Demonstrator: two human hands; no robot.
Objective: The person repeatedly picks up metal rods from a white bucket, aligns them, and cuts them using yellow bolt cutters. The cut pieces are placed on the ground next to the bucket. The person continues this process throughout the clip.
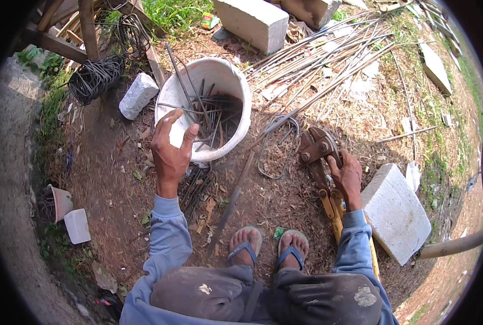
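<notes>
Left hand [171, 149] hung open, empty, over bucket [206, 108]; right hand [347, 176] gripped bolt cutter [322, 162]. I judged rod ends might jab fingers.

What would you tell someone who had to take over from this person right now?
Left hand: open, empty, raised in front of the white bucket, touching nothing.
Right hand: resting on the bolt cutter, just behind its rusty jaws; the yellow handles run back toward the person's right knee.
The bucket lies tilted on the dirt, with short cut rods inside.
A bent wire loop lies on the ground just left of the cutter's jaws.
Long rods lie piled behind.
Done: some pieces are in the bucket. Left: the long rods lie uncut.
</notes>
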